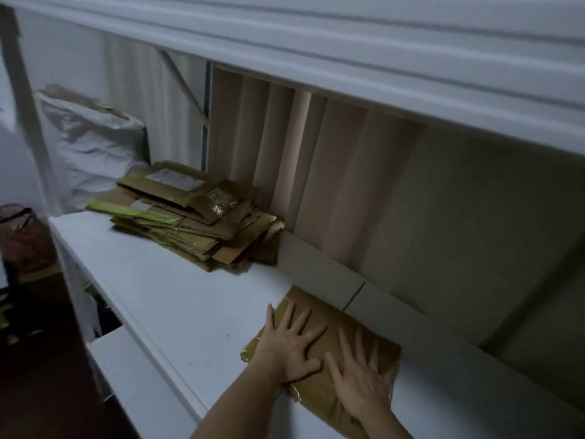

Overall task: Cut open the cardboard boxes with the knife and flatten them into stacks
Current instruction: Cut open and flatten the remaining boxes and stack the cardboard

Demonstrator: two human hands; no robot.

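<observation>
The person's left hand (289,345) and right hand (361,380) lie side by side, fingers spread flat, pressing down on a flattened cardboard box (319,315) at the near right of the white tabletop (177,299). Farther left on it, well apart, sits a stack of flattened boxes (193,217) beside the vertical blinds (316,172).

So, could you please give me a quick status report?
Left hand and right hand flat on cardboard box. Box flattened. Stack apart. Nothing blocking.
</observation>
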